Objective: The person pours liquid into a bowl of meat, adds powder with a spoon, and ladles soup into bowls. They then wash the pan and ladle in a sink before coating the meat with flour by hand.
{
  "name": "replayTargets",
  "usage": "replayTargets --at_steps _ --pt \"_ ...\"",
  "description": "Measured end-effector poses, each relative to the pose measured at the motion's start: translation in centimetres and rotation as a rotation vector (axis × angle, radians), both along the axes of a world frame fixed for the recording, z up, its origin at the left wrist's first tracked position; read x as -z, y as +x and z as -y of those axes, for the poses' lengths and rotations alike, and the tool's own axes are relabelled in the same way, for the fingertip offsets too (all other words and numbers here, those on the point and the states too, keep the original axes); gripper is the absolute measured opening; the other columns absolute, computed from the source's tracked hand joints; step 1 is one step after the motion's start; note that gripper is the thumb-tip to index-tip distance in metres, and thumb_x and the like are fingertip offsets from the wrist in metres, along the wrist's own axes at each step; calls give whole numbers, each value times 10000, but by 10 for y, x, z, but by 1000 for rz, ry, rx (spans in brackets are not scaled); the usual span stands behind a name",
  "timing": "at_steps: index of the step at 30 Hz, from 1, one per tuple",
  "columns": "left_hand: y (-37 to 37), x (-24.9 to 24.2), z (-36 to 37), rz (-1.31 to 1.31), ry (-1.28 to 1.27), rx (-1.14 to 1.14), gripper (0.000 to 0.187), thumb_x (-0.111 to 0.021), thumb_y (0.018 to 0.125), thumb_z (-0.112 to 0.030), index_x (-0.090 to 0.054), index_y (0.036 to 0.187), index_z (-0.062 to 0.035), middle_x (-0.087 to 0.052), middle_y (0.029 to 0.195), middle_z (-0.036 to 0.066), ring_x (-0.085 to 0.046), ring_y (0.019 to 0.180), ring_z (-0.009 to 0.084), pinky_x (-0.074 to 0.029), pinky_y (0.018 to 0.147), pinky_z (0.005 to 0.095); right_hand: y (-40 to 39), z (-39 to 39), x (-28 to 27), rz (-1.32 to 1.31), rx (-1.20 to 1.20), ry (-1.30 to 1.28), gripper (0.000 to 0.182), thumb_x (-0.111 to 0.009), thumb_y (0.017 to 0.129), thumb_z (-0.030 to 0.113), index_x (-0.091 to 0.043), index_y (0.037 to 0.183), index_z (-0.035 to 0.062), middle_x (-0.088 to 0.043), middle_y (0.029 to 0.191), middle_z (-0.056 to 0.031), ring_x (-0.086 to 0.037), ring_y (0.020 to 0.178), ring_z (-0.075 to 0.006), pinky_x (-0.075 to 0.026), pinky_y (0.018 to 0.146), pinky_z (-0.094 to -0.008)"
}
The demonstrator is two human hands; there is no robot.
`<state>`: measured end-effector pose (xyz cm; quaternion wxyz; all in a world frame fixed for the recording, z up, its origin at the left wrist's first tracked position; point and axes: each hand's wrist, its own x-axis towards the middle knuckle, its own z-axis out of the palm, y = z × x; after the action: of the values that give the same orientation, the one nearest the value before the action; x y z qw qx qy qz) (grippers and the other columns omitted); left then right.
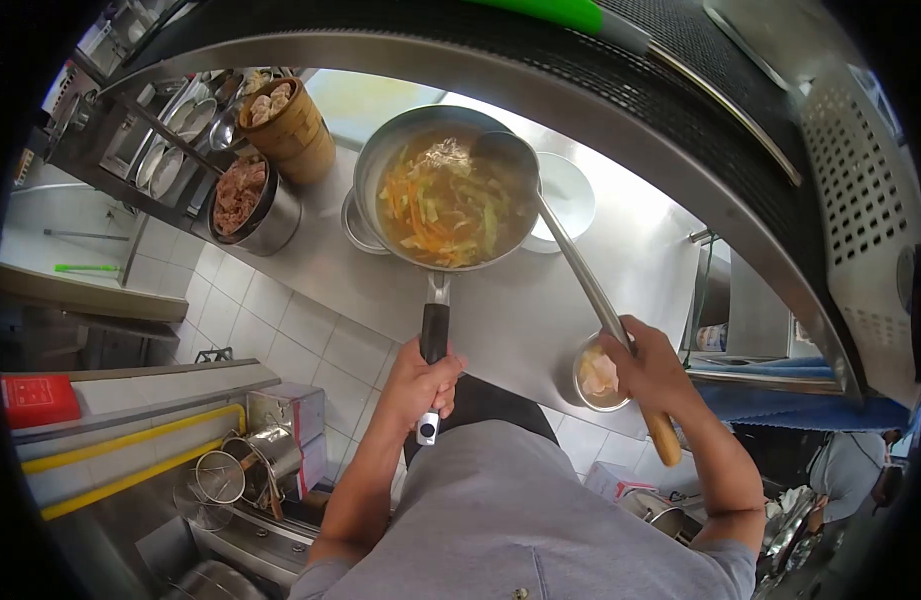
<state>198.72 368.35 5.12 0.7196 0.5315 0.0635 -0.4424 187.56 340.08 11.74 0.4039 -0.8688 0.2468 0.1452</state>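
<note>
My left hand [423, 385] is wrapped round the black handle of a deep frying pan [439, 262] above the steel counter. Inside the pan is a brothy soup [451, 205] with orange and green vegetable strips. My right hand [653, 368] grips the long handle of a ladle [579, 255], whose wooden end sticks out below the fist. The ladle's bowl lies at the pan's right inner side, dipping into the broth. Below and beside the right hand stands a small metal bowl [593, 385] with pale pieces in it. A white bowl [566, 200] is partly hidden behind the pan.
Left on the counter [381, 300] stand a bamboo steamer [299, 150] with dumplings and a metal pot [271, 228] of minced meat. A dark overhead shelf [461, 65] curves across the top. Strainers [221, 478] hang lower left. Another person [846, 475] is at lower right.
</note>
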Motion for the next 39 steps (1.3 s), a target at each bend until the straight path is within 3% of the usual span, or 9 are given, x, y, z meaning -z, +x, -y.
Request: replayTargets --at_steps 3,14,39 --pt "13 -7 3 15 12 23 204 -635 857 -60 -432 849 -81 -405 545 -21 -403 365 74 -367 338 271 10 -17 -33 -173 214 405 322 -570 943 318 -560 1012 4 -494 528 -62 -544 435 -168 -445 431 -330" --pt "37 -14 4 18 14 81 207 -628 841 -49 -423 857 -75 -411 547 -15 -407 378 78 -381 355 273 21 -34 -45 -202 478 1164 291 -502 987 304 -546 1061 26 -369 494 23 -431 394 -122 -343 384 -264" --pt "45 -14 22 -22 19 85 225 -654 845 -62 -430 846 -72 -395 533 -26 -404 368 71 -369 342 266 15 -17 -81 -25 597 1189 264 -467 1000 247 -553 1064 6 -367 456 21 -400 340 -108 -302 328 -249"
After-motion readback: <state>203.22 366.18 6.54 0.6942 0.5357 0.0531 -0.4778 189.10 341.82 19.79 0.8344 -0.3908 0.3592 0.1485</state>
